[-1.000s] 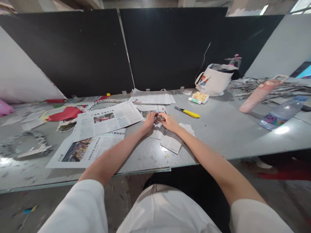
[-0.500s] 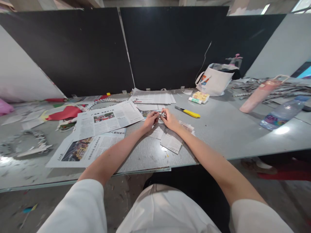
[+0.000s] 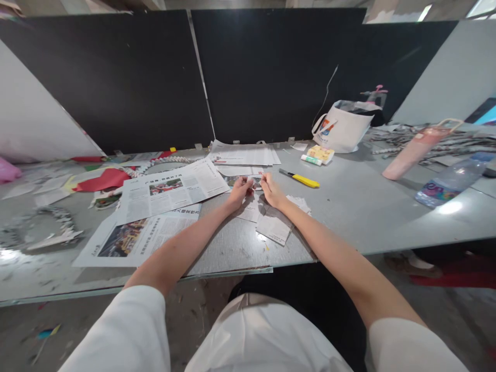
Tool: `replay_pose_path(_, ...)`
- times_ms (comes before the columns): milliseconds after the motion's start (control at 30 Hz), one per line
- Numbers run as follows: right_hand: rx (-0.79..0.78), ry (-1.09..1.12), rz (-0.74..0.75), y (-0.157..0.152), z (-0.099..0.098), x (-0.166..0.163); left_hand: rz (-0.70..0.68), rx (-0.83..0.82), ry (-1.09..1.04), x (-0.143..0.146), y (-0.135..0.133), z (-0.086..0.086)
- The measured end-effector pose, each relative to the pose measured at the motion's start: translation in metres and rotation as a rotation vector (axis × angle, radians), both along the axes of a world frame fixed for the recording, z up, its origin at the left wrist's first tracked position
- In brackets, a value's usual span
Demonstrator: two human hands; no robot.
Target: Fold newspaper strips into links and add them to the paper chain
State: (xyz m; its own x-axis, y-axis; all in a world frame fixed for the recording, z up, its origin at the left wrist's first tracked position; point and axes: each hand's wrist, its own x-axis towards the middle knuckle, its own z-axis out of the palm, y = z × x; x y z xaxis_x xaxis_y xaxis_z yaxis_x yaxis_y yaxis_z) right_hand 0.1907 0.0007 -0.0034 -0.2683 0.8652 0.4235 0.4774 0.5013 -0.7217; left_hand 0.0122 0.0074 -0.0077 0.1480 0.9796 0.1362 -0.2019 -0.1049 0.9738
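Note:
My left hand (image 3: 239, 188) and my right hand (image 3: 271, 189) are close together over the grey table (image 3: 349, 206), a little above the cut newspaper pieces (image 3: 274, 225). Both hands pinch a small folded newspaper strip (image 3: 254, 180) between them, fingers curled shut on its ends. A narrow gap shows between the two hands. Open newspaper sheets (image 3: 166, 191) lie just left of my left hand.
A yellow utility knife (image 3: 300, 179) lies right of my hands. Behind it are a glue stick with a small box (image 3: 318, 155) and a white tote bag (image 3: 341, 126). A pink bottle (image 3: 414, 150) and a plastic bottle (image 3: 449, 181) lie at the right. Red paper (image 3: 104, 181) and woven paper rings (image 3: 46, 227) lie at the left.
My hands have lifted slightly and drawn a little apart, still pinching the small strip between them.

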Motion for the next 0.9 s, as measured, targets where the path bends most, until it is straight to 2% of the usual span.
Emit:
replay_pose_path(167, 0.004, 0.002, -0.031, 0.0042, -0.003, -0.0018, -0.015, -0.016, -0.013, 0.0006, 0.0026, -0.002)
replay_pose_path(567, 0.003, -0.024, 0.043, 0.0018, -0.0008, 0.0, 0.001, -0.018, -0.027, -0.0003, 0.0022, 0.0003)
replay_pose_path(900, 0.087, -0.019, 0.087, 0.0037, 0.0023, -0.003, 0.065, 0.017, -0.014, -0.0005, 0.0018, 0.0019)
